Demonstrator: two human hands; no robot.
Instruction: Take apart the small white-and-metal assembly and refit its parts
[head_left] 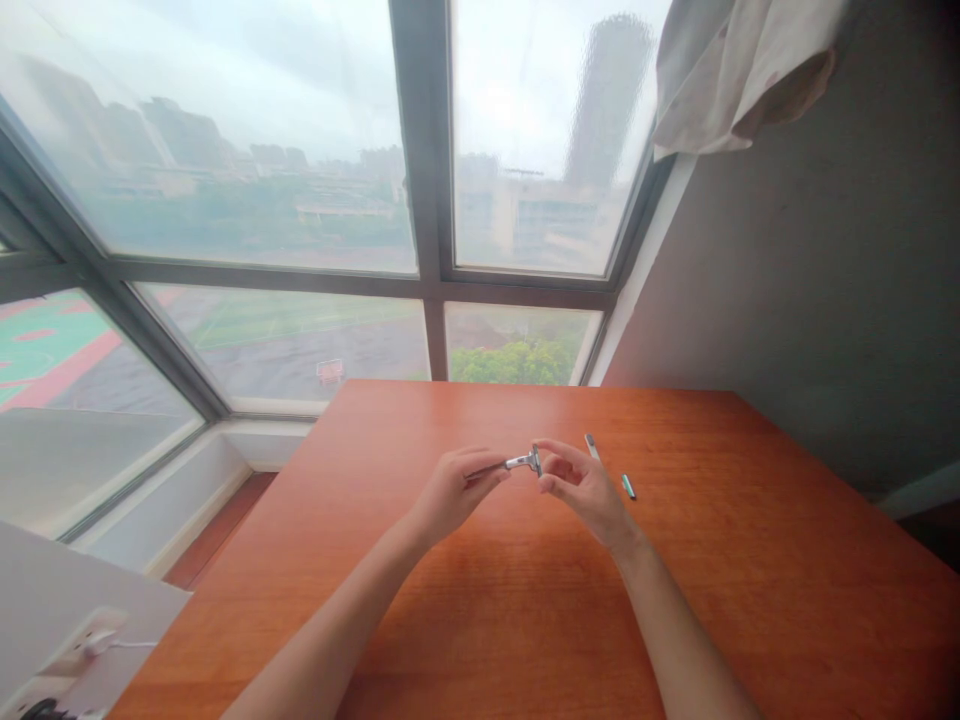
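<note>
Over the middle of the wooden table (480, 600), my left hand (455, 488) is closed around the handle of a silver razor (519, 462). The razor's head points to the right. My right hand (583, 487) pinches the razor's head between thumb and fingers at its top and bottom edges. To the right of my right hand, a small razor cartridge (628, 487) with a green strip lies on the table. A slim silver and dark piece (592, 446) lies just behind that hand, its near end partly hidden; I cannot tell its kind.
Large windows (431, 285) with grey frames stand beyond the table's far edge. A grey wall (810, 270) runs along the right, with a hanging cloth (742, 75) at the top. A power socket with a plugged-in white cable (105, 643) is at lower left.
</note>
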